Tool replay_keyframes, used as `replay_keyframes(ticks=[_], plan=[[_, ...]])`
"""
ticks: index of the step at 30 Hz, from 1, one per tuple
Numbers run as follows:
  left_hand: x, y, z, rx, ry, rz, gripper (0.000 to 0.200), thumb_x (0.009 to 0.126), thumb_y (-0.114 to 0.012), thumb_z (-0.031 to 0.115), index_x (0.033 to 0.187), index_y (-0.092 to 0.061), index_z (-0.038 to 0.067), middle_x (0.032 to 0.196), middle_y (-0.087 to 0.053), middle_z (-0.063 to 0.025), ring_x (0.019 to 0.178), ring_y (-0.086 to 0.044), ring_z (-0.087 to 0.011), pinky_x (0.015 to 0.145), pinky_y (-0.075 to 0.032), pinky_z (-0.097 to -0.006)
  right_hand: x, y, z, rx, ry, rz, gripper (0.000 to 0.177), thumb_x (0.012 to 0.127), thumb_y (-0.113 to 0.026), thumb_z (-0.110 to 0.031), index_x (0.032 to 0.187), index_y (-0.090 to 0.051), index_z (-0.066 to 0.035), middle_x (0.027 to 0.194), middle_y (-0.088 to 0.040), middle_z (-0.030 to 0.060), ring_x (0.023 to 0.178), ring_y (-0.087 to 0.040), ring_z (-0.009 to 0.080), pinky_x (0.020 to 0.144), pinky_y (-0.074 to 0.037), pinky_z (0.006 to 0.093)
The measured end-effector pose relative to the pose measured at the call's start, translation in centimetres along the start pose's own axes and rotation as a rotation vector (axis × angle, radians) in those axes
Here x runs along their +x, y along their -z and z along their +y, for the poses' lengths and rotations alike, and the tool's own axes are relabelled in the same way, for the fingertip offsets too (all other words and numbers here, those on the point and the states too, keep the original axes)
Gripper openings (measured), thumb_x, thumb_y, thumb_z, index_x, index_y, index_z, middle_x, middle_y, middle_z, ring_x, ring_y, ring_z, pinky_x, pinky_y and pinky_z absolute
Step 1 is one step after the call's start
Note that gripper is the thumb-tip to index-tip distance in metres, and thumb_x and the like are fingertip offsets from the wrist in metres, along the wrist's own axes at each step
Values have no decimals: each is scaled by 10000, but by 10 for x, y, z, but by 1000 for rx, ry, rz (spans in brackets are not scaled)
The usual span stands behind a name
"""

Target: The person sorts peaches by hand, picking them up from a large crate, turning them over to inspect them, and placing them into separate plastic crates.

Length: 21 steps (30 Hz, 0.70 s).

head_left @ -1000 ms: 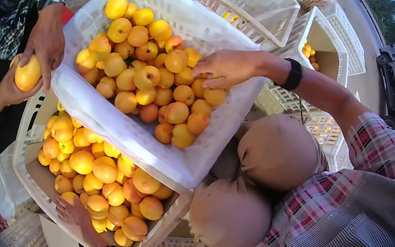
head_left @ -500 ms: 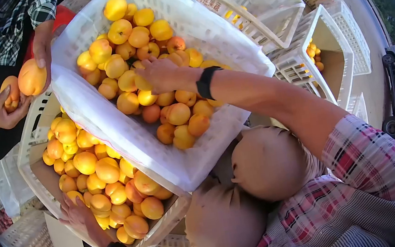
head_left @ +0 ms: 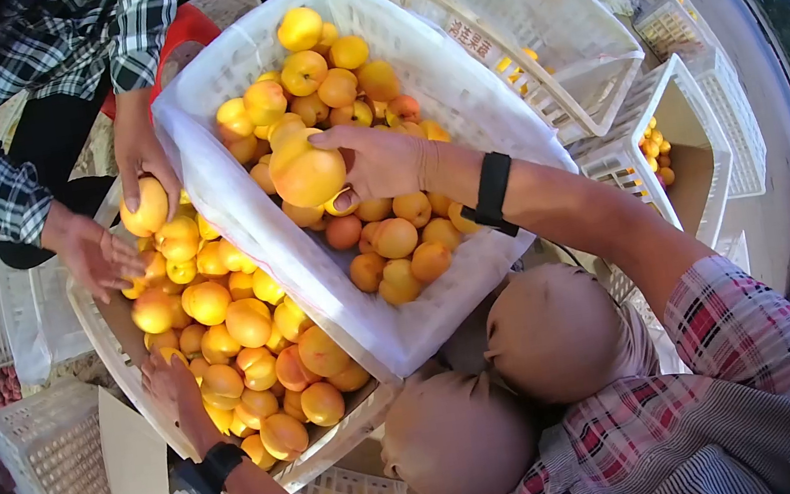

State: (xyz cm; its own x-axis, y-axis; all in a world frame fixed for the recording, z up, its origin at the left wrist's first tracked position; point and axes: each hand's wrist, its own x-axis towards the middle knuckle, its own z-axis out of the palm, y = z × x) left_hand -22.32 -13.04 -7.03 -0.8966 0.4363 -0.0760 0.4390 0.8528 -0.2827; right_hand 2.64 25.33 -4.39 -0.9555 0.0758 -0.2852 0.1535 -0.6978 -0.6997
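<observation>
Crate edges (head_left: pixel 318 308) around right hand's (head_left: pixel 378 160) fruit (head_left: pixel 306 171)

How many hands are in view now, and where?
4: the wearer's right hand, holding a fruit over the lined crate; the left hand, at the side of the lower crate; one co-worker's hand, holding another fruit; and that co-worker's other hand, open nearby.

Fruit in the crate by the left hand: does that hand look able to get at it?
Probably yes: the left hand is at the edge of the fruit, seemingly empty, and nothing covers that edge.
</observation>
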Motion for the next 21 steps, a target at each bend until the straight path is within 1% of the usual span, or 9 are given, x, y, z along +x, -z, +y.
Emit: replay_keyframes(ticks=[1,3,4,7,9,11,15,16,21], plan=[[1,-6,0,-51,37,3,467,886,-521,275,1321,-477,113,1253,-514,-128,1167,-474,-287,1019,-335,-413,-4,-6,-1,113,-25,-16,415,919,-528,-362,1212,-506,-68,1088,-617,75,886,-601,182,702,-524,339],[7,-36,-8,-167,5,75,501,866,-544,224,1329,-454,55,1274,-511,-181,1164,-484,-357,1003,-381,-423,-12,-10,1,-631,176,53,532,813,-689,-315,1212,-486,-28,1132,-584,115,962,-589,243,808,-505,334],[10,-35,-17,-225,-13,95,508,862,-548,204,1331,-446,35,1277,-513,-200,1163,-490,-369,998,-394,-425,-28,-28,-7,-1236,339,115,590,771,-742,-302,1211,-478,-11,1141,-574,123,983,-584,261,842,-497,328],[-7,-2,-21,-454,-98,282,451,882,-534,191,1279,-467,-11,1255,-502,-268,1149,-491,-404,982,-404,-438,-22,-39,6,-869,304,165,678,672,-826,-161,1211,-463,31,1104,-594,114,1054,-569,221,919,-463,307],[-14,6,-27,-659,6,412,401,902,-516,150,1259,-473,-27,1202,-539,-245,1133,-504,-393,959,-413,-422,-21,-41,8,-779,374,78,573,758,-753,-185,1219,-474,11,1113,-596,79,1049,-571,200,907,-473,314],[-41,50,-5,-926,-7,251,407,920,-524,192,1265,-479,-20,1178,-552,-189,1099,-534,-312,925,-435,-371,-15,-42,0,191,-123,-59,354,878,-615,-183,1171,-499,-22,1068,-577,77,996,-576,175,832,-529,281],[-118,122,98,-1525,-73,-98,439,951,-504,272,1326,-450,50,1137,-563,-78,998,-574,-165,840,-473,-292,-17,-91,6,-150,-202,14,404,874,-593,-233,1199,-499,-12,1067,-585,70,1022,-572,160,872,-516,275],[-130,131,117,-1642,-32,-135,445,952,-510,264,1338,-434,54,1131,-566,-70,1004,-569,-164,839,-473,-288,-22,-99,6,-203,-185,-58,532,879,-615,-231,1311,-393,-15,1182,-546,105,1105,-555,184,889,-521,322],[-154,124,147,-1949,17,-310,481,934,-563,239,1351,-411,52,1151,-567,-66,1030,-557,-159,846,-476,-289,-37,-119,23,-535,-211,-128,655,868,-647,-367,1296,-386,55,1255,-491,120,1137,-528,186,911,-499,319]])
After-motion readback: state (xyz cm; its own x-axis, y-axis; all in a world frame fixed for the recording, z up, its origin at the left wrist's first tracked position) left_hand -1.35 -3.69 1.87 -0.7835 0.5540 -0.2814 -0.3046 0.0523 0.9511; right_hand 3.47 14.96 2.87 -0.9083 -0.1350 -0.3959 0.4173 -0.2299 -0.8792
